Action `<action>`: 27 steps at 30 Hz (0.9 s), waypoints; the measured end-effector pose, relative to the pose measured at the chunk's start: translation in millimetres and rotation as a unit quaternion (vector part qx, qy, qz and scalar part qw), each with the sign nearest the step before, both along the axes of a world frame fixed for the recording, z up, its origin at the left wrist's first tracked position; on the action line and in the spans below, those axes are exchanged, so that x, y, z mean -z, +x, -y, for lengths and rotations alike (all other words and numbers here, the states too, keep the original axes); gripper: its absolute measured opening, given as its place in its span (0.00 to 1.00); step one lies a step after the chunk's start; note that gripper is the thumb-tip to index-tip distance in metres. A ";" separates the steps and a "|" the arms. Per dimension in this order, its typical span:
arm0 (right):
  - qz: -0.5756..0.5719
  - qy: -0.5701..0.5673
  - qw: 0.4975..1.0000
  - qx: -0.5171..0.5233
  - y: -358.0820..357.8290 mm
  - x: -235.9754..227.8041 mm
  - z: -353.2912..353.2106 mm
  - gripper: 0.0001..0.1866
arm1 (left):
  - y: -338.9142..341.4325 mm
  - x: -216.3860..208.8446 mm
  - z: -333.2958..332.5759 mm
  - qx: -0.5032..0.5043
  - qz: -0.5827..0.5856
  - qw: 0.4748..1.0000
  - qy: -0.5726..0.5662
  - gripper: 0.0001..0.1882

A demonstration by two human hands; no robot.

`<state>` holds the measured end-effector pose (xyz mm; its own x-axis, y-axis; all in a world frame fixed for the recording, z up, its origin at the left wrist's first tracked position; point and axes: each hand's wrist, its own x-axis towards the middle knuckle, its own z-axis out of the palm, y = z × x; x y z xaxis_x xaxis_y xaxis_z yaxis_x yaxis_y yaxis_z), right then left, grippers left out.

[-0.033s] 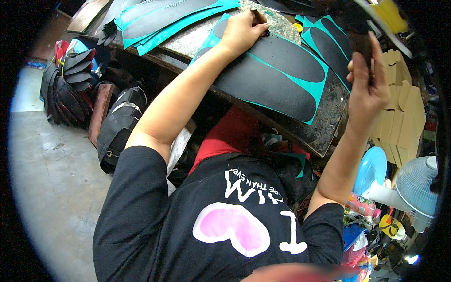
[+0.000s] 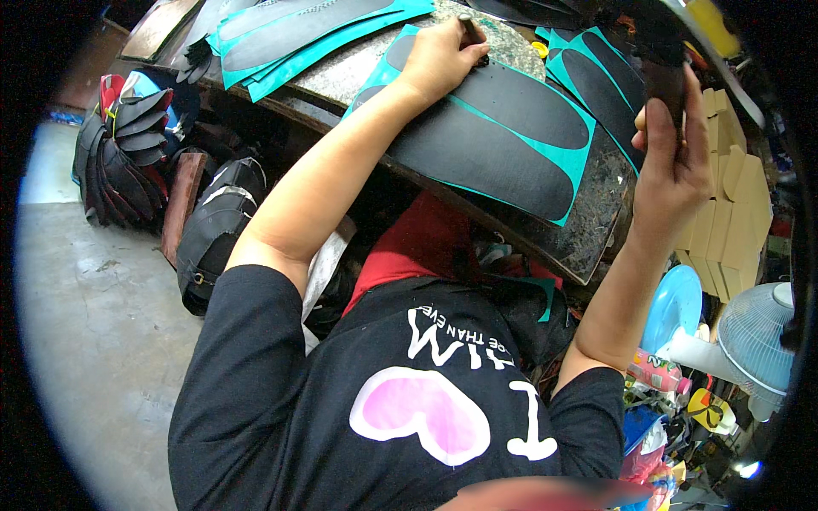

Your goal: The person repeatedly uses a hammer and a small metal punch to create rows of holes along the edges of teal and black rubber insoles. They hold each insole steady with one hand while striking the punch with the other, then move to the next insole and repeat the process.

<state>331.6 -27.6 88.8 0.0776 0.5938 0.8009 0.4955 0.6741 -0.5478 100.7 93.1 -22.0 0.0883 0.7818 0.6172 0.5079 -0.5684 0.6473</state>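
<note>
A teal sheet with black sole-shaped panels (image 2: 486, 162) lies on the worktable at its near edge. My left hand (image 2: 439, 60) rests on the sheet's far part, its fingers closed round a short dark rod like a hand punch (image 2: 466, 31), held upright. The rod's lower tip meets the black surface beside my fingers. Off to the right, above the table's corner, my right hand (image 2: 677, 162) is raised and wrapped round the thick dark handle of a mallet (image 2: 663, 81). Its head blends into the dark background, so its shape is unclear.
More teal-and-black sheets lie stacked at the far left (image 2: 324, 34) and right (image 2: 596, 72) of the table. A pale round slab (image 2: 503, 34) lies under the sheet. Beyond the right arm stand tan cartons (image 2: 724, 204) and a fan (image 2: 754, 341). Black sole pieces (image 2: 128, 153) sit bundled left.
My right hand has shifted slightly to the right with the mallet. My left hand, the punch and the sheet stay where they were.
</note>
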 end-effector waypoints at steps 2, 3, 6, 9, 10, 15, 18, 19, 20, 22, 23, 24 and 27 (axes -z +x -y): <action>0.017 0.039 0.999 -0.007 -8.7 4.2 0.9 0.22 | 4.9 -3.6 5.5 -0.006 -0.057 0.996 0.062 0.10; 0.076 0.021 0.997 0.006 -12.7 11.1 -2.0 0.22 | 9.9 -4.4 8.3 -0.018 -0.124 0.988 0.095 0.10; 0.138 -0.170 0.974 0.067 -11.5 38.9 -9.4 0.21 | 14.9 -4.1 12.3 0.010 -0.193 0.974 0.116 0.09; 0.204 -0.132 0.960 0.142 11.3 43.0 -9.8 0.21 | 11.1 -1.8 5.1 0.004 0.101 0.994 -0.049 0.06; 0.173 -0.151 0.967 0.114 16.8 38.6 -8.5 0.21 | 9.1 -1.3 1.0 0.047 0.247 0.953 -0.170 0.06; -0.012 -0.150 0.988 0.030 14.6 1.7 9.7 0.21 | 8.0 -1.0 -0.9 0.031 0.056 0.993 -0.097 0.09; 0.018 -0.033 0.999 0.019 -3.9 2.4 7.0 0.22 | 13.3 -6.4 6.8 0.011 -0.054 0.998 0.007 0.10; 0.060 0.047 0.997 0.008 -9.6 8.7 0.5 0.22 | 16.9 -8.1 8.9 0.003 -0.101 0.994 0.033 0.11; 0.142 0.072 0.987 0.018 -13.2 16.1 -5.9 0.23 | 20.5 -8.7 11.1 -0.015 -0.156 0.987 0.039 0.11; 0.196 -0.194 0.959 0.070 -9.7 32.9 -4.1 0.22 | 24.0 -9.2 12.7 -0.002 -0.156 0.986 0.058 0.10; 0.208 -0.161 0.961 0.083 -3.2 38.7 -3.9 0.22 | 22.4 -9.5 11.5 -0.008 -0.076 0.996 0.044 0.10; 0.220 -0.169 0.955 0.108 4.2 43.2 -3.8 0.22 | 19.0 -9.5 9.6 -0.012 -0.009 1.000 0.007 0.09; 0.190 -0.199 0.954 0.118 20.6 53.1 0.4 0.22 | -5.7 -12.5 -1.6 0.004 0.247 0.963 -0.105 0.06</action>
